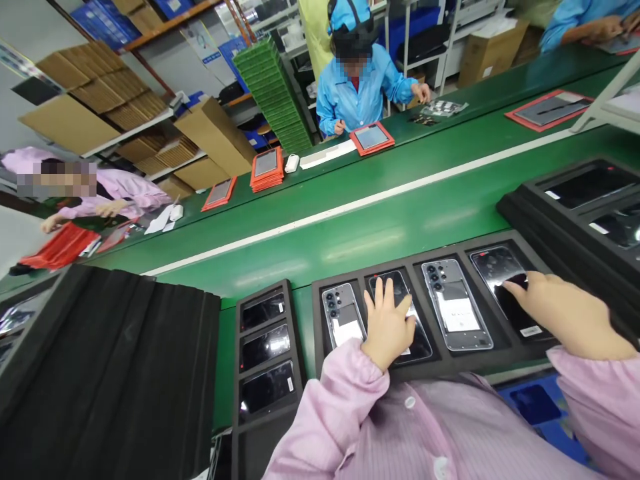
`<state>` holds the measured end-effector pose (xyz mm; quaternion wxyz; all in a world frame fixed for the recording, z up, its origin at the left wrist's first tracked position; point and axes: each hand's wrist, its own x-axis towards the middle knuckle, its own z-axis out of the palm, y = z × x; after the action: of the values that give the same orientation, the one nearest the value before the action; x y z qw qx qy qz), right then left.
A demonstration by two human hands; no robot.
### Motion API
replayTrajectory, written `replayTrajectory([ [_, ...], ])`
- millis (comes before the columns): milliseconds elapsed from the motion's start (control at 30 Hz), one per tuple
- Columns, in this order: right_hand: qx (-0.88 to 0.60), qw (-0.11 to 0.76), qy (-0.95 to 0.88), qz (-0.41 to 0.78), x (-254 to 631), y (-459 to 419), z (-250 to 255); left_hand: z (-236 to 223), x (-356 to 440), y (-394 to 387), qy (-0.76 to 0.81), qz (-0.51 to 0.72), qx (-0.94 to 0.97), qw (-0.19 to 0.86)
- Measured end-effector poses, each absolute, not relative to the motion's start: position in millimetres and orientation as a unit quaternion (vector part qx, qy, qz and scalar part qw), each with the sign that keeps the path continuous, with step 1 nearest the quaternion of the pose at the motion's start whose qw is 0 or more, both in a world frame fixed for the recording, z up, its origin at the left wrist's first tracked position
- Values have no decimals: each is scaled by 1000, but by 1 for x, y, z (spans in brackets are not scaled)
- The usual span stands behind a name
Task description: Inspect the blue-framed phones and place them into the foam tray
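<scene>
My left hand (390, 325) is spread over a smartphone (419, 337) lying screen up in a black foam tray (313, 340). Its fingers are apart, resting on or just over the glass. Over the upper right part of another screen-up smartphone (520, 313), in the rightmost slot, is my right hand (565, 310). Its thumb points left across the screen, while the other fingers are mostly hidden, so its grip does not show. Two more phones lie back up in the same tray: one silver phone (457, 307) between my hands and another phone (345, 317) at the left end.
A narrow foam tray (287, 293) with several phones lies left of mine. Stacked black trays (115, 373) stand at far left, and more trays (545, 220) at right. Across the green bench (380, 237), co-workers sit near red-framed pads (267, 170).
</scene>
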<state>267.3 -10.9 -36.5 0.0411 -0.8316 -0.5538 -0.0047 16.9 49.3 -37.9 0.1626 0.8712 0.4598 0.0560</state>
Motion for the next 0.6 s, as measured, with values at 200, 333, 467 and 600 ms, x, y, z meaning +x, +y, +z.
replayTrajectory([
  [200,-860,42,-507,46,287,-13,-39,-35,47,60,479,-25,869,119],
  [333,-860,60,-506,36,289,-22,-21,-21,52,58,481,-57,869,99],
  [467,-854,42,-518,-31,280,-31,-18,-4,31,56,547,-9,828,125],
  [600,-816,105,-565,56,280,-37,-41,-6,-9,63,603,94,761,223],
])
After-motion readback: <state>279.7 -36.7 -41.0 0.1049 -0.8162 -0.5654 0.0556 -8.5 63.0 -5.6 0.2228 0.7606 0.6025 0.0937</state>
